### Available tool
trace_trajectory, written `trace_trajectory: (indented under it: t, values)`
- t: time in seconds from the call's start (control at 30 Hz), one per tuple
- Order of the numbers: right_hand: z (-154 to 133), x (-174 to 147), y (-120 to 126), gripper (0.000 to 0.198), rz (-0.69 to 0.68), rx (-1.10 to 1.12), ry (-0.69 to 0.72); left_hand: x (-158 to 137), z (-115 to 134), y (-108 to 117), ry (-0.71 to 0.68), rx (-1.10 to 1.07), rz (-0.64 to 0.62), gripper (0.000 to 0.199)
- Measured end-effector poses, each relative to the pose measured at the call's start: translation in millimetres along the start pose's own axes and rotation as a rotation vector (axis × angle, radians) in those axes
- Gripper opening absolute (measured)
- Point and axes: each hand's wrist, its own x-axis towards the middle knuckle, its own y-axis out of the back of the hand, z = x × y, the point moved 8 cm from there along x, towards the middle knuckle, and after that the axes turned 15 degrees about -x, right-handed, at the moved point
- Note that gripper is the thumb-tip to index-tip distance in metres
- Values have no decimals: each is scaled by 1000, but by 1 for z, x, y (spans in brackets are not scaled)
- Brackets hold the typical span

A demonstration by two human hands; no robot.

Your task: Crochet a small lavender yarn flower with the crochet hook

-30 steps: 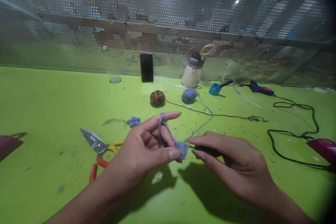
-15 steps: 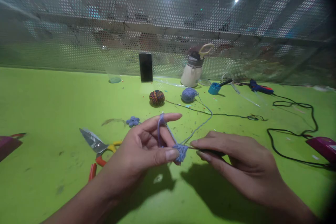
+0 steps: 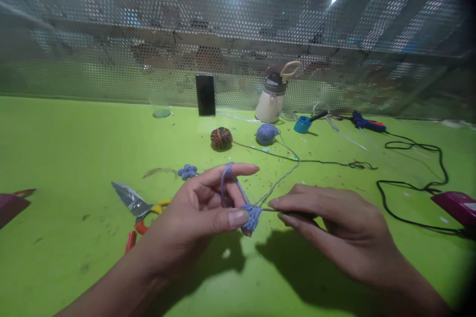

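Note:
Between the thumb and fingers of my left hand (image 3: pixel 208 208) is a small piece of lilac crochet work (image 3: pixel 253 217). Lilac yarn loops over that hand's raised index finger and runs down to the piece. My right hand (image 3: pixel 330 228) pinches the dark handle of a crochet hook (image 3: pixel 269 210), whose thin metal shaft reaches into the stitches; its tip is hidden there. From the work, a strand trails back to a lilac yarn ball (image 3: pixel 266 133). A finished-looking lilac crochet flower (image 3: pixel 187 172) lies beyond my left hand.
Scissors (image 3: pixel 136 203) with orange and yellow handles lie left of my left hand. Farther back are a multicoloured yarn ball (image 3: pixel 221 138), a black phone (image 3: pixel 206 95), a bottle (image 3: pixel 270 101), a blue pot (image 3: pixel 302 125) and a glue gun (image 3: pixel 368 123). A black cord (image 3: pixel 385 208) runs along the right.
My left hand and the crochet piece have shifted slightly left, showing a bit more of the hook's shaft. The piece has tilted a little. Both hands keep their grip.

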Motion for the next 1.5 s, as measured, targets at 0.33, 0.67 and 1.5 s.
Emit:
trace_trajectory:
  t: [0.33,0.67,1.5]
  values:
    - [2,0,-3,26,-22,75,11,0,1,-1,21,-96,-14,34]
    - [6,-1,-2,29,-6,151,33,0,-2,4,33,-161,74,22]
    - [7,3,-6,19,-9,234,-54,0,-10,-7,173,-204,-46,44]
